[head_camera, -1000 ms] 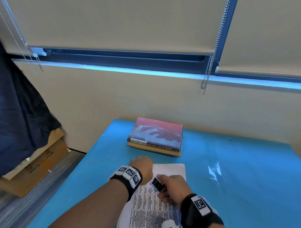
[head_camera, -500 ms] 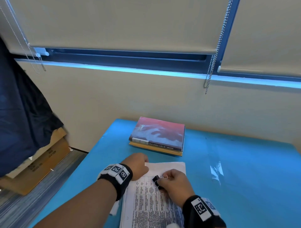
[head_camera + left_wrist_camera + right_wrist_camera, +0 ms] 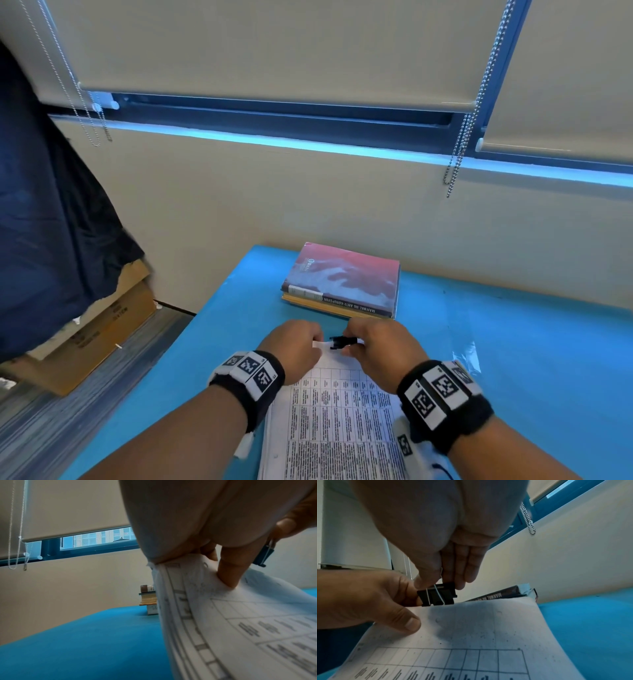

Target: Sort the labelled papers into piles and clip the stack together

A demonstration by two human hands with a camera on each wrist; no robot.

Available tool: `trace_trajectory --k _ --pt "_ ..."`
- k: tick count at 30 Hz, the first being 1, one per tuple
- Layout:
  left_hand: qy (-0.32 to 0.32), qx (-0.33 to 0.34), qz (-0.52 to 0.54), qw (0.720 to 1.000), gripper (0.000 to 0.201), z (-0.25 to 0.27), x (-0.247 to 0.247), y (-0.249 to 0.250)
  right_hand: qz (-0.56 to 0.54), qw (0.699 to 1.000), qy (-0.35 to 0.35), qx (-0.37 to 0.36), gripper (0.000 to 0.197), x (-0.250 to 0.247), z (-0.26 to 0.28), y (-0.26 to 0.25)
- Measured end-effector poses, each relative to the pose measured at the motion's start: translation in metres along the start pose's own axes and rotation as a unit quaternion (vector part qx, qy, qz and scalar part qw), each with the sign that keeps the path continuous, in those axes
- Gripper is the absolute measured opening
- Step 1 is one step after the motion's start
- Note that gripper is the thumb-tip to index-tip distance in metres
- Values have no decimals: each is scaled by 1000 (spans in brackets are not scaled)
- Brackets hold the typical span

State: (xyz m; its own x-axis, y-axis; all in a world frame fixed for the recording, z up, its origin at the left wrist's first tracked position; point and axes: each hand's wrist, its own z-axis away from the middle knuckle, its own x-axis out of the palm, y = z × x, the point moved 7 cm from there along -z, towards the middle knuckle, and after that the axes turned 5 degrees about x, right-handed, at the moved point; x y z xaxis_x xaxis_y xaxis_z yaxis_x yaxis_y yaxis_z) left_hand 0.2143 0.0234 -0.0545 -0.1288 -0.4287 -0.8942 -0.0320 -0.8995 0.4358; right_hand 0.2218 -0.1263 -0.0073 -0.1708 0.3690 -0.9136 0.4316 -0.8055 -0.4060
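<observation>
A stack of printed papers (image 3: 337,421) with a table grid lies on the blue table (image 3: 513,359); its far end is lifted. My left hand (image 3: 294,346) pinches the stack's far left corner, thumb on top (image 3: 399,620). My right hand (image 3: 380,346) pinches the wire handles of a black binder clip (image 3: 342,342), which sits at the papers' far edge (image 3: 440,595). In the left wrist view the papers (image 3: 240,622) curve up under my finger and the clip (image 3: 262,557) shows behind it.
A red-covered book (image 3: 346,277) lies on a second, yellow-edged book just beyond the papers. A wall with window blinds and bead chains (image 3: 459,161) stands behind the table. Cardboard boxes (image 3: 102,329) and dark cloth (image 3: 44,240) stand to the left, off the table's edge.
My right hand has carried the clip from over the page forward to the stack's far edge. My left hand has shifted from lying on the papers to pinching and lifting their far corner.
</observation>
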Motion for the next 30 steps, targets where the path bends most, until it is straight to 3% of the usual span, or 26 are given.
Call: trace_trajectory --k 17,22,26,30 --pt "33 13 29 999 17 10 -3 6 32 997 -69 -22 23 14 -24 -2" --pt "30 22 24 999 40 10 -3 8 13 998 -56 -21 41 17 -23 0" --pt "43 34 5 998 27 8 -3 11 2 999 -37 -15 47 18 -20 3" --pt "56 43 0 998 23 12 -5 16 47 996 -63 -31 50 28 -19 6"
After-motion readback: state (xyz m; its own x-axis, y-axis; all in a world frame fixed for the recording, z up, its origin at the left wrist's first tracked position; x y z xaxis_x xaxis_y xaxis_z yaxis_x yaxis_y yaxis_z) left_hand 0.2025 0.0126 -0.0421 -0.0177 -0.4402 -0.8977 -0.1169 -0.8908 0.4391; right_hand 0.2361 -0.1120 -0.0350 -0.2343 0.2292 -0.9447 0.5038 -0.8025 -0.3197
